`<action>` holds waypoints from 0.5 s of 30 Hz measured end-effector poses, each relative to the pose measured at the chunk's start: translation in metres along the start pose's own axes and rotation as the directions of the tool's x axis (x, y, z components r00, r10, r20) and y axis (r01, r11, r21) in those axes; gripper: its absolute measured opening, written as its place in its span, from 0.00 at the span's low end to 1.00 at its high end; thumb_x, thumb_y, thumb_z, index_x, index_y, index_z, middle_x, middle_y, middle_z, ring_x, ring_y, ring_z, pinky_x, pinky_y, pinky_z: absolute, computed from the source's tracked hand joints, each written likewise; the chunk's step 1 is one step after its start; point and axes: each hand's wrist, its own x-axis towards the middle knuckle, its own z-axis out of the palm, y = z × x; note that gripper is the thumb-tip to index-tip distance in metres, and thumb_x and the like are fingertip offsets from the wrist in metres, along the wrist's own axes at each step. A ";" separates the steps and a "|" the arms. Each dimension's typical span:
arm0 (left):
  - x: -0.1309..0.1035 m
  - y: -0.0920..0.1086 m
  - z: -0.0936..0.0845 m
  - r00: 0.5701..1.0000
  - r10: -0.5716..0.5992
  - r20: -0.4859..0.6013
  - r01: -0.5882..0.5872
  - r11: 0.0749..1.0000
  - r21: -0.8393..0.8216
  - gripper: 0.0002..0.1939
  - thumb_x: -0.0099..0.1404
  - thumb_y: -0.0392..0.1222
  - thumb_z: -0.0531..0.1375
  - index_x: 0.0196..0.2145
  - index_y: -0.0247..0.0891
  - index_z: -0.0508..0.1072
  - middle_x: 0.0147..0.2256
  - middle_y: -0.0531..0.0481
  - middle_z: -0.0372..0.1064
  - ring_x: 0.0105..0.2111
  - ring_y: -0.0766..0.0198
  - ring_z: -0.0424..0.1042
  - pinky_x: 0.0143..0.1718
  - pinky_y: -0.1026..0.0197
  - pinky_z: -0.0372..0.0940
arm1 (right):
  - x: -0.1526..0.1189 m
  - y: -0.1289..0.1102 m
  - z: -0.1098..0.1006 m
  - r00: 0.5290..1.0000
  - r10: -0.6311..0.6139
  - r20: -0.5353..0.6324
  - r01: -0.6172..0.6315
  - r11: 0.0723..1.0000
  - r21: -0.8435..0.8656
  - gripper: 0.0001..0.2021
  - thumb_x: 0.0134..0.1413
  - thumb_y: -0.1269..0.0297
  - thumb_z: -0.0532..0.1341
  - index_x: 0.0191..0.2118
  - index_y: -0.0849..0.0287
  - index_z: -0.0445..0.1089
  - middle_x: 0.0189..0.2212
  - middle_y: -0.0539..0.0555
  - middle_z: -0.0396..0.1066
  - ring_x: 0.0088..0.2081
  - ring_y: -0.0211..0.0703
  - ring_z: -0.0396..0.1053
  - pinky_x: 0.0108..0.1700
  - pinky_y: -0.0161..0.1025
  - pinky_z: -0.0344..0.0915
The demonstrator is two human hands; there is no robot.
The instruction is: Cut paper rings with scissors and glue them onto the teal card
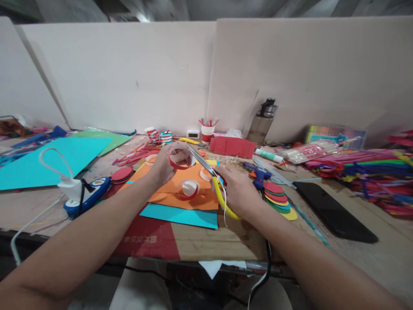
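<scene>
My left hand point(164, 165) is closed round a red-and-white paper ring point(177, 165), its fingers partly inside the loop. My right hand point(240, 189) grips scissors point(222, 200) with yellow handles, and their blades reach to the ring's right side. Whether the blades touch the paper, I cannot tell. A thin white strip point(225, 206) hangs by the handles. Below my hands, another red-and-white ring point(179, 196) lies on orange sheets point(206, 202), with a turquoise sheet point(180, 215) beneath them.
A blue power strip point(97, 189) with a white plug sits at left, near a large turquoise sheet point(61, 157). To the right are stacked coloured discs point(274, 189), a black phone point(332, 211) and pipe cleaners point(371, 172). A bottle point(260, 125) stands behind.
</scene>
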 end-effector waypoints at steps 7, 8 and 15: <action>0.001 0.005 0.001 1.000 -0.005 0.024 0.005 1.000 0.009 0.16 0.50 0.47 0.70 0.24 0.34 0.70 0.21 0.52 0.67 0.22 0.67 0.68 0.25 0.64 0.64 | 0.000 0.003 0.002 1.000 -0.008 0.003 0.008 1.000 0.017 0.15 0.59 0.63 0.55 0.51 0.57 0.68 0.43 0.59 0.72 0.43 0.49 0.68 0.44 0.40 0.62; 0.001 0.005 0.001 1.000 -0.009 0.022 0.009 1.000 0.007 0.16 0.49 0.47 0.70 0.23 0.34 0.70 0.21 0.52 0.67 0.22 0.67 0.68 0.24 0.63 0.64 | 0.000 0.003 0.002 1.000 -0.009 0.008 0.008 1.000 0.020 0.15 0.59 0.63 0.55 0.51 0.57 0.68 0.43 0.59 0.72 0.43 0.49 0.68 0.44 0.40 0.62; 0.003 0.003 -0.002 0.999 -0.050 0.020 0.050 0.999 0.002 0.16 0.51 0.47 0.70 0.24 0.33 0.70 0.23 0.51 0.68 0.23 0.68 0.68 0.26 0.64 0.65 | 0.000 0.004 0.003 1.000 0.014 0.025 -0.014 1.000 0.024 0.15 0.59 0.63 0.55 0.50 0.57 0.68 0.42 0.59 0.73 0.44 0.49 0.69 0.45 0.40 0.61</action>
